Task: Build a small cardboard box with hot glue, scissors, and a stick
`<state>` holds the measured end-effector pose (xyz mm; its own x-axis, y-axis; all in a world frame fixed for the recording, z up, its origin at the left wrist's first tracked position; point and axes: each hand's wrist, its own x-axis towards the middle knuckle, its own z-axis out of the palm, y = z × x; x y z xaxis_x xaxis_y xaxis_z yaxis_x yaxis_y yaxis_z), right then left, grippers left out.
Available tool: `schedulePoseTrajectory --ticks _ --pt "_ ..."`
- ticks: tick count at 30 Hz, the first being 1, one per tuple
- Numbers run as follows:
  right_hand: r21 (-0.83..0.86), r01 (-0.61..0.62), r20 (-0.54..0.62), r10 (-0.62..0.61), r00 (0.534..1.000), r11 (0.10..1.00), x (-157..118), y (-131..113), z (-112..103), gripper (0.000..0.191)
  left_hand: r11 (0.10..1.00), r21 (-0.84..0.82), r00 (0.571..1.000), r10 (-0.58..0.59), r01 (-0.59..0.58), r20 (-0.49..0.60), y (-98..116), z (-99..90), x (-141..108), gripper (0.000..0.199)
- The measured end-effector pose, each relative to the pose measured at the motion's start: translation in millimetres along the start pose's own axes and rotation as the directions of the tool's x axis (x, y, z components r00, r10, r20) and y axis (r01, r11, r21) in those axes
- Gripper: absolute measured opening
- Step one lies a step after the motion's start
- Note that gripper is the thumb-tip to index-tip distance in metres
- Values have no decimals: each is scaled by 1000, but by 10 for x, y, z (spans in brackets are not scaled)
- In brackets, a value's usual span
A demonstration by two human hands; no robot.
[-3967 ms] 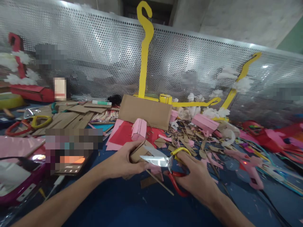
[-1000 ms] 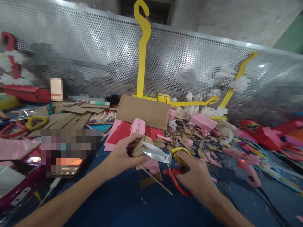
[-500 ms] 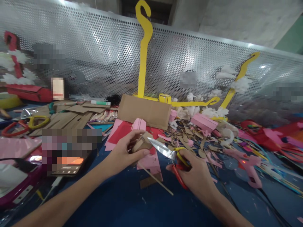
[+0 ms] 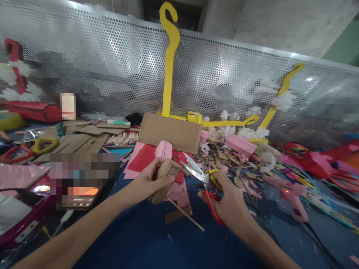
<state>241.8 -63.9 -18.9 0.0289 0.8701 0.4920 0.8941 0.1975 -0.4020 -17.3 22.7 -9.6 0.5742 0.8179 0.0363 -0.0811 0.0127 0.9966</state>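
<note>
left hand (image 4: pixel 151 181) holds cardboard box (image 4: pixel 169 170), right hand (image 4: pixel 228 196) holds scissors (image 4: pixel 206 178) just beside

A blue table (image 4: pixel 134 239) is spreading out under a dense, many-coloured clutter. Toward the front, a thin stick (image 4: pixel 193 220) is slanting across a pink paper piece (image 4: pixel 181 194) and a brown cardboard offcut (image 4: pixel 172 216). Behind these, red paper (image 4: pixel 141 158) and pink sheets (image 4: pixel 129 170) are overlapping, while cardboard scraps (image 4: pixel 215 162) are lying strewn to their right, with a pink box (image 4: pixel 240 145) resting among them. Farther right, a pink glue gun (image 4: pixel 294 194) is lying with its red light (image 4: pixel 287 191) glowing. On the left, flat cardboard strips (image 4: pixel 80 143), a lit, partly pixelated phone (image 4: pixel 84 191) and a purple-cased device (image 4: pixel 17 228) are crowding together
</note>
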Motion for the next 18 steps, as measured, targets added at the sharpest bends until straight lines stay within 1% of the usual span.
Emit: schedulePoseTrajectory --ticks 1,3,5,6,8,10,11,13,16,18 --pt "1 -7 1 7 1000 1000 2 8 8 30 1000 -23 1000 -8 7 -17 10 0 -5 47" --pt "0 -18 8 18 1000 1000 6 16 18 30 994 -78 995 -86 82 -58 31 -1 -14 50" --pt "-3 -34 22 34 999 999 9 14 22 29 983 -91 981 -170 161 -97 54 1 -22 58" --pt "-2 -42 31 42 999 999 9 10 22 29 983 -71 977 -176 169 -117 67 4 -24 63" --pt "5 -54 47 54 997 999 10 2 21 28 993 -8 982 -119 119 -150 93 14 -25 71" --pt "12 -70 62 69 996 997 10 -3 22 29 997 41 986 -63 71 -156 117 27 -26 75" --pt "13 -78 69 77 995 997 9 -4 23 29 996 64 987 -48 58 -157 127 33 -27 73" --pt "16 -92 81 90 993 996 6 -2 25 30 994 108 989 -7 24 -151 135 35 -32 63" --pt "30 -106 86 103 991 994 4 -6 18 30 991 129 997 30 -21 -64 113 11 -36 48" --pt "39 -110 87 106 991 993 5 -20 3 31 992 119 999 37 -35 -19 84 -10 -32 44"
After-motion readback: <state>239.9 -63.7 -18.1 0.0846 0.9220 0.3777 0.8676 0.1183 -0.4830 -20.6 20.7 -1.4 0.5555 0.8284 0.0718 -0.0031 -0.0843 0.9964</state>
